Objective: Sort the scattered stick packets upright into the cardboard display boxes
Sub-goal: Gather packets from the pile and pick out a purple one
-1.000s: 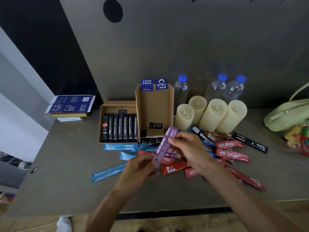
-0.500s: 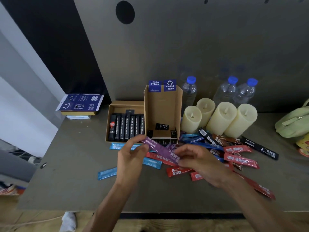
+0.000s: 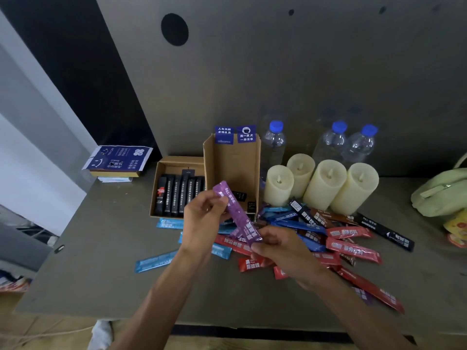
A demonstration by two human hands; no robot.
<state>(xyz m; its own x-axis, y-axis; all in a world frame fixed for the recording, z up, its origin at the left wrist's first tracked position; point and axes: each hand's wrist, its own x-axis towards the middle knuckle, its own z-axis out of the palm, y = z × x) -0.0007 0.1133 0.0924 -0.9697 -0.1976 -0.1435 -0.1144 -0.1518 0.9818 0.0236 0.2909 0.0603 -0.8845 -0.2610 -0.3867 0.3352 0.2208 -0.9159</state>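
Note:
A purple stick packet (image 3: 237, 214) slants above the table, held at both ends. My left hand (image 3: 202, 221) grips its upper end and my right hand (image 3: 280, 248) pinches its lower end. Behind it stands a tall cardboard display box (image 3: 231, 168) with blue tabs, mostly hollow, with a few dark packets low inside. Left of it a low cardboard box (image 3: 161, 170) holds a row of black stick packets (image 3: 179, 195). Red packets (image 3: 352, 250), blue packets (image 3: 155, 261) and black packets (image 3: 386, 229) lie scattered on the table under and right of my hands.
Four cream pillar candles (image 3: 323, 185) and three water bottles (image 3: 333, 142) stand at the back right. A green bag (image 3: 442, 193) sits at the right edge. A blue printed flat box (image 3: 117, 160) lies at the back left. The grey table (image 3: 96, 248) edge runs close below my forearms.
The purple packet has been turned between my hands: first it leaned up to the right, now its top end points up-left toward the boxes, with my left hand raised on that end.

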